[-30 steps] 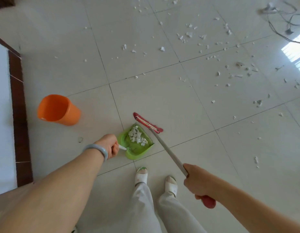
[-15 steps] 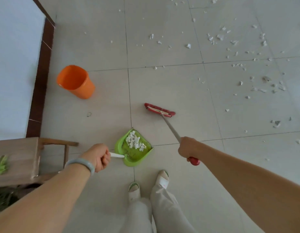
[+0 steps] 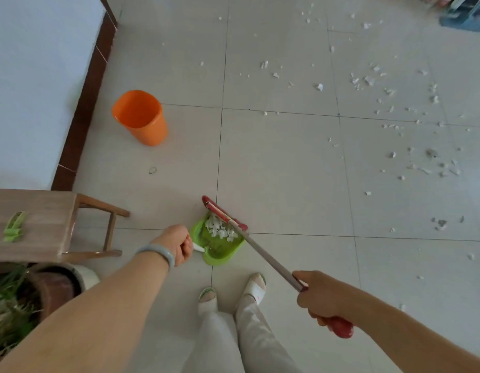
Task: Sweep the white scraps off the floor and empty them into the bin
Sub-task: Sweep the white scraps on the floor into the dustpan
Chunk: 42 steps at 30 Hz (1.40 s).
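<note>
My left hand [image 3: 177, 244] grips the white handle of a green dustpan [image 3: 218, 251] that sits low over the floor just ahead of my feet. A pile of white scraps [image 3: 218, 228] lies in the pan. My right hand [image 3: 318, 296] holds the metal shaft of a red broom [image 3: 263, 251], whose red head [image 3: 222, 212] lies across the pan's far edge. An orange bin [image 3: 140, 115] stands open on the floor to the far left. Many more white scraps [image 3: 373, 82] are scattered over the tiles at the right.
A wooden stool [image 3: 37, 222] with a green clip on it stands at the left, a potted plant [image 3: 21, 300] below it. A white wall with a dark skirting board [image 3: 83, 109] runs along the left. My slippered feet [image 3: 233, 289] are just behind the dustpan.
The broom head has come back from the floor beyond the pan onto the pan's far edge. My right hand has dropped lower and to the right. The view has shifted, and the bin now looks nearer.
</note>
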Motion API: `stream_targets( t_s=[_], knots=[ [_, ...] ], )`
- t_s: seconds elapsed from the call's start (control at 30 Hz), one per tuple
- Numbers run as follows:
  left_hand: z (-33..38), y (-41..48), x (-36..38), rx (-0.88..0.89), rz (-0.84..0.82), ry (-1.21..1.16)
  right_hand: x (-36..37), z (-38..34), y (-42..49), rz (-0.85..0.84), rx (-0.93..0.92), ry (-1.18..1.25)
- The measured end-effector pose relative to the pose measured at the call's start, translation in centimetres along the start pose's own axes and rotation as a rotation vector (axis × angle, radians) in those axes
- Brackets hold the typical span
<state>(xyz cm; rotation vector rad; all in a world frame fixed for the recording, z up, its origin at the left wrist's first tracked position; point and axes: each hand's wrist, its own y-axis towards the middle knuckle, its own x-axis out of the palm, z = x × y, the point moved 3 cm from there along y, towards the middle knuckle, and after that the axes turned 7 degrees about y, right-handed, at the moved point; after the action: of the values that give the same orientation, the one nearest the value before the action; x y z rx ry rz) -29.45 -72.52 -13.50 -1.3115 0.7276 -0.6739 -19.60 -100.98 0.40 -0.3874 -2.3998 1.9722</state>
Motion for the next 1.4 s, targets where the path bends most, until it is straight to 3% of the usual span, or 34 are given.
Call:
stream_targets(
  t_s=[0.33, 0.53, 0.73, 1.17, 1.27, 1.4],
  knots=[
    [-4.1, -0.5, -4.6, -0.013, 0.019, -0.116, -1.9, -7.6, 6.1, 0.216, -0.037, -0.215],
    [-4.3, 0.0, -5.3, -0.02, 0.006, -0.091, 1.5, -7.5, 6.8, 0.107, -0.027, -0.333],
    [-3.1, 0.0, -3.5, -0.007, 0.018, 0.001, 5.8, -3.4, 3.9, -0.035, -0.005, -0.253],
    [-6.9, -2.4, -8.3, -0.045, 0.086, 0.106, 0.1, -2.8, 3.9, 0.195, 0.002, -0.128],
    [-8.2, -3.0, -10.6, -0.053, 0.111, 0.101, 1.0, -3.8, 4.6, 0.234, 0.029, -0.104],
    [-9.8, -3.2, -12.1, -0.071, 0.137, 0.112, 5.0, -4.4, 4.9, 0.164, 0.045, -0.098]
  ],
)
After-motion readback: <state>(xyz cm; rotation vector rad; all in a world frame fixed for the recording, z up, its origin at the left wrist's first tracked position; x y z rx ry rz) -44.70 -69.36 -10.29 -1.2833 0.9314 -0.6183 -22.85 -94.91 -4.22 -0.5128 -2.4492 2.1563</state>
